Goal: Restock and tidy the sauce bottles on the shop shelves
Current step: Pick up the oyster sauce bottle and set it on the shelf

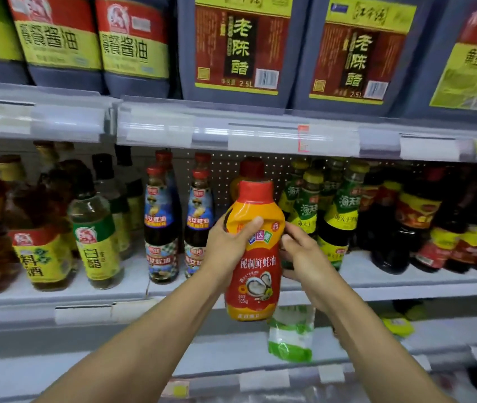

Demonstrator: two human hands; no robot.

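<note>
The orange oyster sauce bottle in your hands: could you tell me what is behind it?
Behind the orange oyster sauce bottle, a similar red-capped bottle shows its top; the rest is covered.

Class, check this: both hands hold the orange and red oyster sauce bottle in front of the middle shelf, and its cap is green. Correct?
Not quite. The head view shows the oyster sauce bottle has a red cap, not green. The left hand and right hand do hold it before the middle shelf.

Red-and-orange squeeze bottle (253, 257) with red cap; neighbouring bottles (161, 225) wear blue labels, others (336, 216) seemingly green-yellow.
</note>
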